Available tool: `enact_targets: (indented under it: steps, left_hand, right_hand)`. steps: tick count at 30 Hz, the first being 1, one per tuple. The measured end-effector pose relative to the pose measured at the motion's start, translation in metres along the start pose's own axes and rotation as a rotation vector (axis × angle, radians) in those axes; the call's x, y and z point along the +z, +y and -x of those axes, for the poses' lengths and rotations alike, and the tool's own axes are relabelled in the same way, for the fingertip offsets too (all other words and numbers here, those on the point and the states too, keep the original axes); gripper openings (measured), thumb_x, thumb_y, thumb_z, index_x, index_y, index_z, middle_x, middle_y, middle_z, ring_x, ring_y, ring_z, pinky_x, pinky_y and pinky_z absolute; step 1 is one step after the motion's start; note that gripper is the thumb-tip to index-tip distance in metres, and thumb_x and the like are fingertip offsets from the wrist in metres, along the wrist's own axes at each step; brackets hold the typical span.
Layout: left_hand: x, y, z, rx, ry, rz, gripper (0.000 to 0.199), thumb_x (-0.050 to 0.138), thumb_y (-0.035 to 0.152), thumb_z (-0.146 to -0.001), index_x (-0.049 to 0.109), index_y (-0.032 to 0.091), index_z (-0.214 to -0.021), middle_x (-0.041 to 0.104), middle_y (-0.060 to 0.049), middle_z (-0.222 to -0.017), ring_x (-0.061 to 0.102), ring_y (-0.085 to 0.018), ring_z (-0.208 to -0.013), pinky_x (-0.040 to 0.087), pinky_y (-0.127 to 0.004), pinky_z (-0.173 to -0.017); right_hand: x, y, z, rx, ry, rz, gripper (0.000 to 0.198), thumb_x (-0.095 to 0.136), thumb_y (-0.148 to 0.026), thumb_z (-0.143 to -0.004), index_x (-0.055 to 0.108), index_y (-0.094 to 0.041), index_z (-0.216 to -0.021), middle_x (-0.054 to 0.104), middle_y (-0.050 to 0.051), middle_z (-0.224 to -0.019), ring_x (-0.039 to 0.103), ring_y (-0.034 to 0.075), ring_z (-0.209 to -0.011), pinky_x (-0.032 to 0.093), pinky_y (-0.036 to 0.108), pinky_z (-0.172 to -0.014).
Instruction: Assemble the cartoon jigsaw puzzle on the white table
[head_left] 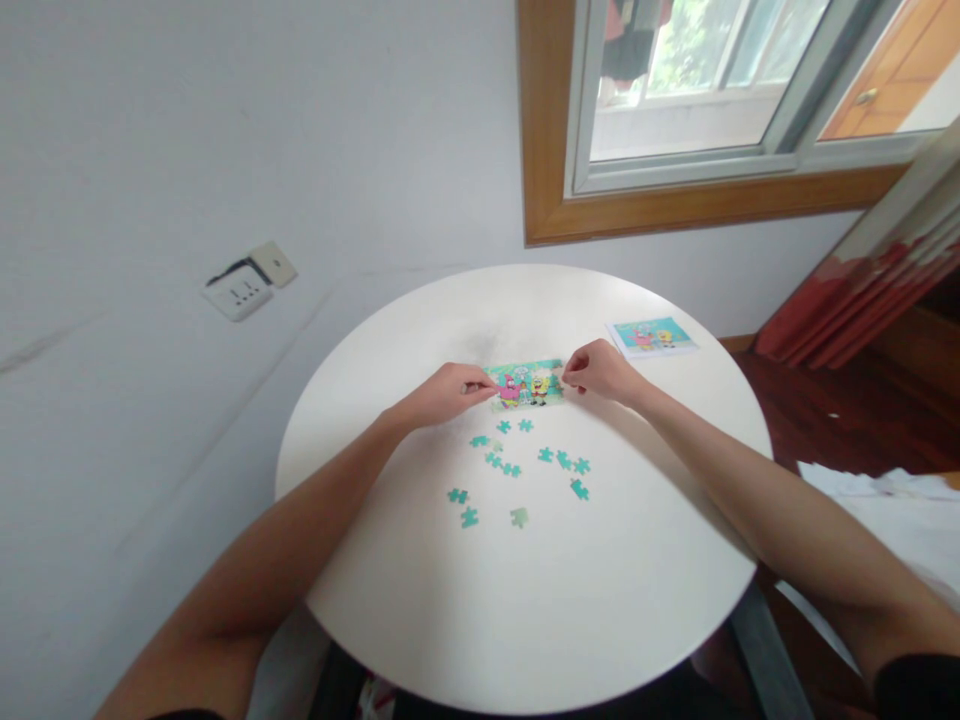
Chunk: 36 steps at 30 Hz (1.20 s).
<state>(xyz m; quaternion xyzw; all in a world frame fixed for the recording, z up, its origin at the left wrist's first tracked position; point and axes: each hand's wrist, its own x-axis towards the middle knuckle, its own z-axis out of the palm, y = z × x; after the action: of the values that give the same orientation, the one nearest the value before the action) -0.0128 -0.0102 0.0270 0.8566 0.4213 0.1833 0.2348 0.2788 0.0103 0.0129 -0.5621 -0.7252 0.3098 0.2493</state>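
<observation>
A partly joined jigsaw puzzle with a pink starfish and a yellow sponge figure lies flat on the round white table. My left hand is closed, its fingertips pinching the puzzle's left edge. At the opposite edge, my right hand is closed too, thumb and forefinger together on a puzzle piece that they partly cover. Several loose turquoise pieces are scattered nearer to me. A pale green piece lies closest to the table's front.
A printed picture with the same figures rests at the back right of the table. Behind stand a white wall with a socket and a wood-framed window. A red and cream curtain hangs at the right, above white sheets.
</observation>
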Motion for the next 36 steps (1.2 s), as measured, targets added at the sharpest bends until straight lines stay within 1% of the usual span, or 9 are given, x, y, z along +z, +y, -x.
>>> enact_targets:
  steps: [4, 8, 12, 17, 23, 26, 30, 36]
  left_hand:
    - [0.001, 0.000, 0.000, 0.004, 0.007, 0.000, 0.034, 0.054, 0.044, -0.091, 0.075, 0.018, -0.093, 0.069, -0.003, -0.079, 0.054, -0.013, -0.068, 0.037, -0.023, -0.062]
    - [0.002, 0.001, -0.001, 0.004, 0.008, -0.005, 0.033, 0.054, 0.043, -0.091, 0.075, 0.017, -0.090, 0.068, -0.002, -0.077, 0.054, -0.012, -0.067, 0.037, -0.023, -0.062]
    - [0.002, 0.000, 0.000, -0.010, 0.003, -0.002, 0.031, 0.055, 0.043, -0.091, 0.074, 0.018, -0.091, 0.067, -0.001, -0.077, 0.053, -0.012, -0.066, 0.036, -0.022, -0.061]
    - [0.001, 0.000, 0.000, -0.014, 0.001, 0.001, 0.030, 0.055, 0.041, -0.091, 0.074, 0.018, -0.093, 0.068, -0.002, -0.078, 0.054, -0.013, -0.068, 0.037, -0.023, -0.062]
    - [0.001, -0.001, 0.000, -0.004, 0.003, 0.004, 0.031, 0.054, 0.041, -0.091, 0.074, 0.017, -0.093, 0.069, -0.003, -0.080, 0.056, -0.013, -0.069, 0.039, -0.022, -0.062]
    - [0.002, -0.002, -0.001, 0.004, 0.004, -0.003, 0.032, 0.053, 0.042, -0.091, 0.074, 0.017, -0.093, 0.069, -0.003, -0.081, 0.056, -0.013, -0.069, 0.039, -0.022, -0.062]
    - [0.003, -0.003, 0.000, 0.007, -0.001, -0.009, 0.033, 0.053, 0.043, -0.092, 0.074, 0.017, -0.094, 0.069, -0.003, -0.080, 0.055, -0.013, -0.069, 0.038, -0.022, -0.062]
    - [0.005, -0.002, -0.001, 0.017, -0.023, -0.026, 0.038, 0.051, 0.047, -0.093, 0.075, 0.018, -0.094, 0.067, -0.003, -0.078, 0.054, -0.013, -0.067, 0.037, -0.023, -0.060]
  right_hand:
    - [-0.001, 0.002, -0.003, -0.020, 0.036, 0.051, 0.011, 0.068, -0.022, -0.069, 0.072, -0.012, -0.069, 0.066, 0.005, -0.058, 0.057, 0.013, -0.054, 0.039, 0.024, -0.053]
    - [0.004, 0.000, -0.002, -0.026, 0.012, 0.139, 0.014, 0.072, -0.027, -0.067, 0.071, -0.013, -0.068, 0.066, 0.004, -0.062, 0.055, 0.012, -0.058, 0.037, 0.024, -0.053]
    - [0.009, -0.001, 0.000, 0.002, -0.020, 0.196, 0.010, 0.072, -0.024, -0.065, 0.070, -0.014, -0.066, 0.065, 0.003, -0.062, 0.054, 0.012, -0.058, 0.036, 0.023, -0.053]
    - [0.008, 0.000, -0.001, -0.007, -0.032, 0.176, 0.012, 0.073, -0.026, -0.066, 0.070, -0.014, -0.067, 0.065, 0.003, -0.063, 0.054, 0.012, -0.058, 0.036, 0.023, -0.053]
    - [0.003, 0.002, -0.003, -0.005, 0.014, 0.204, 0.014, 0.073, -0.027, -0.068, 0.070, -0.014, -0.069, 0.067, 0.004, -0.066, 0.055, 0.013, -0.060, 0.036, 0.023, -0.054]
    - [0.002, 0.002, -0.003, -0.032, 0.035, 0.193, 0.014, 0.072, -0.028, -0.069, 0.071, -0.014, -0.071, 0.066, 0.004, -0.067, 0.055, 0.012, -0.060, 0.036, 0.023, -0.054]
    - [0.000, -0.003, -0.001, -0.090, 0.016, 0.161, 0.013, 0.071, -0.027, -0.071, 0.070, -0.014, -0.070, 0.065, 0.003, -0.066, 0.053, 0.011, -0.059, 0.036, 0.023, -0.055]
    - [-0.008, -0.027, 0.017, -0.177, 0.020, 0.106, 0.012, 0.064, -0.024, -0.076, 0.071, -0.014, -0.072, 0.067, 0.004, -0.068, 0.053, 0.012, -0.059, 0.038, 0.025, -0.058]
